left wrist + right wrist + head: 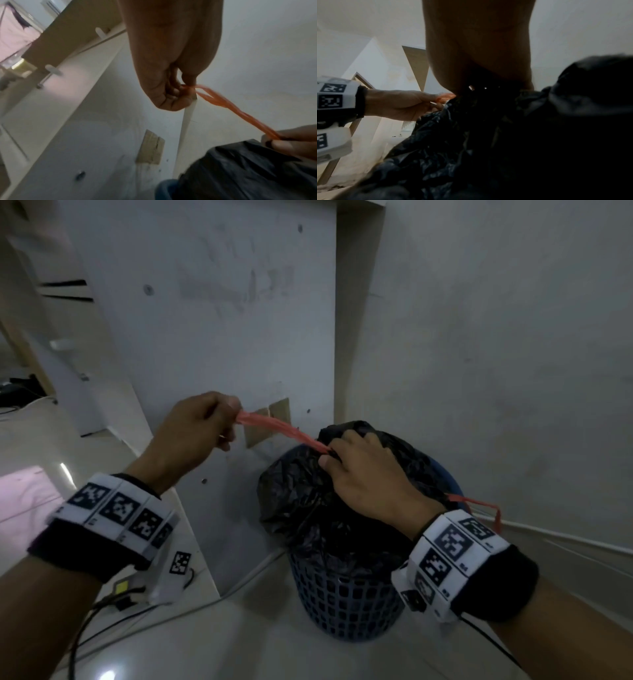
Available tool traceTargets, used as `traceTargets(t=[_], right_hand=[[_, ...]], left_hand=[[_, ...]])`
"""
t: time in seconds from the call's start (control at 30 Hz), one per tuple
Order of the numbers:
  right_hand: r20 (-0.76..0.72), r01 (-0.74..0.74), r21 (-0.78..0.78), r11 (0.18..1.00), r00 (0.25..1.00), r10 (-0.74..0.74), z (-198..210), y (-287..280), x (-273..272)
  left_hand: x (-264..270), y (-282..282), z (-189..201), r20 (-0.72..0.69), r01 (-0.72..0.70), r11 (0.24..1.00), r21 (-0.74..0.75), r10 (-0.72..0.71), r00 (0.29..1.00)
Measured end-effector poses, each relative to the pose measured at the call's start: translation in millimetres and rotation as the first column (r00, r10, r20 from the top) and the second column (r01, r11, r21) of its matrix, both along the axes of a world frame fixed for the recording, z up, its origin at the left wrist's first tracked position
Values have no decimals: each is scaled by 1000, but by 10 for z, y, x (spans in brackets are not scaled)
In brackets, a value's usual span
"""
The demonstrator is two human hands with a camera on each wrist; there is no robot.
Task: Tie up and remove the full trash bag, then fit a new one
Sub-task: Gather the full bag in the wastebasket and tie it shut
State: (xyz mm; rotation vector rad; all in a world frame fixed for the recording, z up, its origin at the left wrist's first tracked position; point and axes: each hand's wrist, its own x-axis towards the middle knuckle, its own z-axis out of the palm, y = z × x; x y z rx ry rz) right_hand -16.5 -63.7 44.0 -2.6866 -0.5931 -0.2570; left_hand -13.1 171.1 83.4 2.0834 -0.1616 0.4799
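A full black trash bag point(308, 501) bulges out of a blue lattice bin point(342, 597) in the wall corner. Its red drawstring point(281, 428) runs taut from the gathered bag neck up and left. My left hand point(209, 429) pinches the string's far end in curled fingers; the left wrist view shows the drawstring point(231, 108) as a loop leaving that left hand point(173, 93). My right hand point(363, 470) grips the bunched neck of the bag where the string comes out. Another red drawstring loop point(479, 506) hangs behind my right wrist. The black bag point(505, 135) fills the right wrist view.
White walls point(496, 354) close in behind and to the right of the bin. A white panel point(205, 320) with a taped brown patch point(270, 422) stands to the left. Cables and a small white device point(171, 577) lie on the glossy floor at the lower left.
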Motion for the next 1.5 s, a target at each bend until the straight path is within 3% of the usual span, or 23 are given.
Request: traceTargets(t=[0.03,0.13,0.2,0.23,0.3,0.4,0.5,0.63,0.83,0.93,1.07,1.33,1.43,1.5], right_hand=[[-5,11,24,1000,1000,-11,5,-5,1],[-37,32,193,981,999,-25,3,4,43],[-56,53,339,939,998,-36,16,5,71],[-83,64,403,913,996,-34,39,6,61],[-137,62,482,874,991,6,90,20,17],[-140,8,481,877,988,68,114,54,-14],[-90,-40,424,905,992,86,80,73,26],[-42,-43,464,885,997,70,53,46,34],[-45,-23,362,932,998,42,53,-25,-17],[-78,32,137,990,997,-21,-2,-136,-57],[-64,66,-152,986,995,-77,-112,-294,-80],[-43,69,-161,985,996,-77,-294,-451,-26],[-99,-83,106,991,991,93,-359,-575,-20],[70,-146,341,929,989,129,-341,-662,-45]], left_hand=[[-6,-70,-42,-48,10,996,-90,-15,999],[-47,-311,-70,-101,-22,984,-178,4,995],[-53,-434,-83,-140,46,949,-313,-94,986],[-75,-502,-79,-160,100,939,-328,-160,974],[-145,-655,-75,-179,194,957,-217,-234,956],[-181,-853,-41,-153,216,967,-133,-235,960],[-180,-975,-14,-109,246,954,-173,-267,957],[-197,-1117,-17,-86,273,913,-304,-311,946],[-72,-1163,-73,-65,155,833,-532,-222,973],[36,-1029,-27,-52,102,754,-649,-177,983],[161,-871,-72,-76,47,632,-773,-166,983],[232,-950,-161,-54,72,640,-765,-175,983],[228,-1027,-217,-49,82,626,-775,-189,981],[239,-1059,-214,-45,85,566,-820,-212,976]])
